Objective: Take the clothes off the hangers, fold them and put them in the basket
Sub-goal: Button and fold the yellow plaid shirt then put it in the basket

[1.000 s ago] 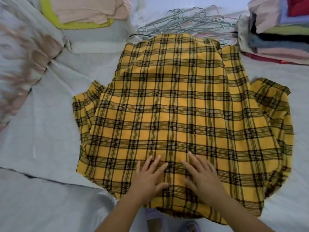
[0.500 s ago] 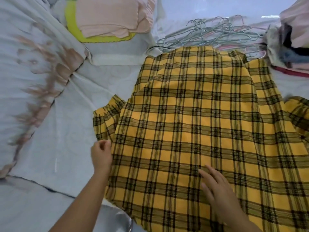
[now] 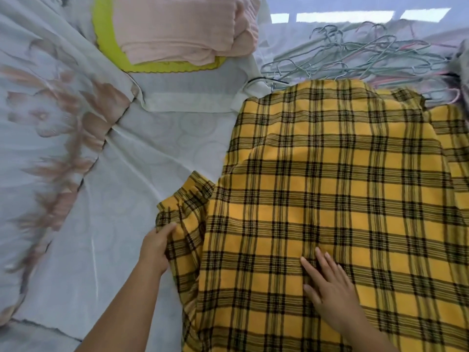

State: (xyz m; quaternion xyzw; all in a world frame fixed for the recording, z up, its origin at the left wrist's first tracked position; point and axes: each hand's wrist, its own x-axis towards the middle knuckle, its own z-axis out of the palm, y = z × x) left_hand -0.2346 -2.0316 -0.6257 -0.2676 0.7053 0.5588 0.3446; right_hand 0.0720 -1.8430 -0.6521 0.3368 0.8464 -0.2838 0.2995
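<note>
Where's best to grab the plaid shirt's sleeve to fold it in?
Pinch the sleeve by its outer edge below the gathered cuff, coming from the left: it sticks out past the shirt body, free on the sheet. The left hand grips there; the right hand presses the shirt flat.

Yellow shirt (image 3: 330,199) with black plaid; peach folded cloth (image 3: 177,29); lime-green basket (image 3: 106,47); grey hangers (image 3: 355,54).
</note>
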